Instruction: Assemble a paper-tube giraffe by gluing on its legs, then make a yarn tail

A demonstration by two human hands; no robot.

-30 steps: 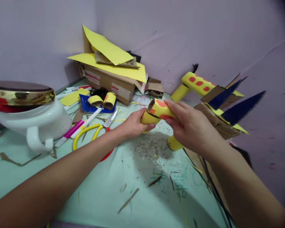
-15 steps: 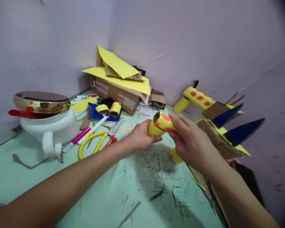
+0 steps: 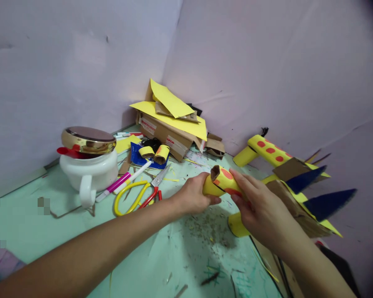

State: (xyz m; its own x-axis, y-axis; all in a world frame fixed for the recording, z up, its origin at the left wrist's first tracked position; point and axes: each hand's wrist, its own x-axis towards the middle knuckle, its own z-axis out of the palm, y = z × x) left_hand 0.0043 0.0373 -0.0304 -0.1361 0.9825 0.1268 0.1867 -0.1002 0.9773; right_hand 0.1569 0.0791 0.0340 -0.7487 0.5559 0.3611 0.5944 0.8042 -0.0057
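Holding a red-spotted tube [image 3: 226, 179] against a plain yellow tube [image 3: 211, 188], just right of centre in the frame.
Gripping the plain one in the closed left hand [image 3: 194, 194] and the spotted one in the closed right hand [image 3: 261, 203], with no visible change of grip since a second ago; seeing both lower and farther right in the frame after a turn of the view, so apparently no further along where they meet. Hard to tell whether joined or merely touching there. Hiding much of both tubes behind fingers, and part of another yellow tube [image 3: 236, 225] behind the right hand. Impossible to identify the dark object [image 3: 337, 260] at lower right, or read the green writing [image 3: 244, 281] near the bottom.
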